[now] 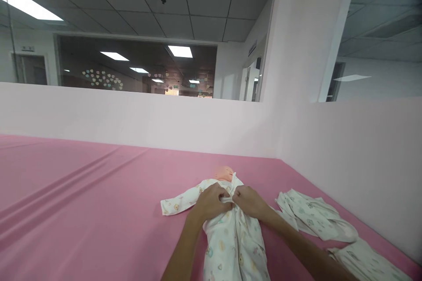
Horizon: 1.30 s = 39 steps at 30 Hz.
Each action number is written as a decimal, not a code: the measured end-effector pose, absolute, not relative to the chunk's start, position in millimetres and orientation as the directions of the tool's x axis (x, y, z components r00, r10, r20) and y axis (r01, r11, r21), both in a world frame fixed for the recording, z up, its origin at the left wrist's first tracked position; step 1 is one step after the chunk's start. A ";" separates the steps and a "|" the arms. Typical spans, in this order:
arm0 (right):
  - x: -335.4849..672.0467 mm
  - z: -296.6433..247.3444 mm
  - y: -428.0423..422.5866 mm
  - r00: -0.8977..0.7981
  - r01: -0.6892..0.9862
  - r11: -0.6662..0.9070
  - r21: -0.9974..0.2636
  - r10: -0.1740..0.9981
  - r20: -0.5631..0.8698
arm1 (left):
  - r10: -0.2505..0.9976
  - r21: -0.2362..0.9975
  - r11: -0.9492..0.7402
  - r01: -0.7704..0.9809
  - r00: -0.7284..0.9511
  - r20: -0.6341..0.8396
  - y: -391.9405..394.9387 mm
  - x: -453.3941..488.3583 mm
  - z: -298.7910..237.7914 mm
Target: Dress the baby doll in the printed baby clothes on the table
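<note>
A baby doll lies on its back on the pink-covered surface, its head at the far end. It is dressed in a white baby gown with a small pastel print, one sleeve stretched out to the left. Over the chest, my left hand has its fingers curled in and pinches the gown's front. Just beside it my right hand is closed on the cloth too, near the collar edge. A narrow white strip of cloth shows between the two hands. The doll's own hands are hidden.
A rumpled white printed baby garment lies to the right, partly behind my right forearm. Nearer me is another folded white cloth. A pink sheet with creases covers the surface. White walls with windows bound the back and right.
</note>
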State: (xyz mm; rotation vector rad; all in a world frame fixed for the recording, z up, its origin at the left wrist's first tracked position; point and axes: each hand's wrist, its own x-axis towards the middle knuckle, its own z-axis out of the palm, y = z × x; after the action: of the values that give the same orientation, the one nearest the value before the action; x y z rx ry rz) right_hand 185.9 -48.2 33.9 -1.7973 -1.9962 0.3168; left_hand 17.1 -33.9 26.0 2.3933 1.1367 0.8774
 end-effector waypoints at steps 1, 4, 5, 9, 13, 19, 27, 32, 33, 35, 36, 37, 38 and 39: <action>188.1 34.9 -48.8 -0.083 0.856 0.137 -0.498 0.988 0.128 | 0.791 0.547 -0.610 0.574 0.477 0.382 -34.8 17.7 27.2; 192.9 35.1 -50.6 -0.133 0.768 0.146 -0.623 0.989 0.067 | 0.804 0.523 -0.594 0.612 0.430 0.410 -35.6 22.0 27.1; 193.9 34.4 -51.1 -0.146 0.744 0.153 -0.650 0.987 0.065 | 0.800 0.509 -0.598 0.619 0.423 0.426 -35.2 23.8 26.1; 197.3 31.4 -51.5 -0.184 0.694 0.187 -0.695 0.980 0.081 | 0.757 0.491 -0.650 0.580 0.440 0.483 -32.8 27.5 20.7; 198.4 29.8 -51.4 -0.186 0.711 0.231 -0.664 0.973 0.140 | 0.738 0.532 -0.674 0.512 0.434 0.516 -31.8 25.2 15.3; 196.3 21.2 -49.0 -0.165 0.770 0.269 -0.578 0.960 0.226 | 0.744 0.603 -0.668 0.436 0.400 0.536 -36.0 20.8 12.5; 194.1 20.0 -47.4 -0.068 0.853 0.196 -0.485 0.961 0.268 | 0.756 0.604 -0.654 0.457 0.365 0.543 -35.6 16.3 17.1; 256.7 29.2 -52.8 0.150 0.891 -0.007 -0.455 0.949 0.278 | 0.901 0.619 -0.261 0.741 -0.043 0.432 -11.3 -34.9 13.0; 276.9 27.9 -55.3 0.215 0.893 -0.080 -0.442 0.940 0.265 | 0.902 0.615 -0.193 0.765 -0.107 0.417 -6.7 -49.7 10.9; 317.1 20.5 -61.6 0.316 0.889 -0.205 -0.409 0.922 0.224 | 0.896 0.596 -0.044 0.802 -0.233 0.379 0.1 -77.6 4.0; 334.3 14.8 -65.1 0.350 0.887 -0.255 -0.385 0.916 0.199 | 0.896 0.578 0.014 0.816 -0.267 0.355 2.2 -88.8 -0.7; 348.1 8.4 -68.5 0.370 0.886 -0.292 -0.359 0.913 0.170 | 0.900 0.558 0.055 0.828 -0.284 0.332 3.6 -97.2 -5.6; 357.9 1.7 -71.4 0.375 0.890 -0.312 -0.334 0.916 0.143 | 0.906 0.537 0.081 0.840 -0.287 0.312 4.6 -102.5 -10.4; 363.3 -4.5 -73.4 0.369 0.896 -0.319 -0.309 0.921 0.121 | 0.911 0.518 0.092 0.851 -0.282 0.301 5.4 -104.6 -14.5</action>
State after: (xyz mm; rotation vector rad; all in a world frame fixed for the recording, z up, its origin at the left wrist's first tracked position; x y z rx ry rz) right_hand 363.3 -73.4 -4.5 -2.3125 -1.5972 0.1090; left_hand -104.6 5.4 -14.5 1.8204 2.2479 0.9498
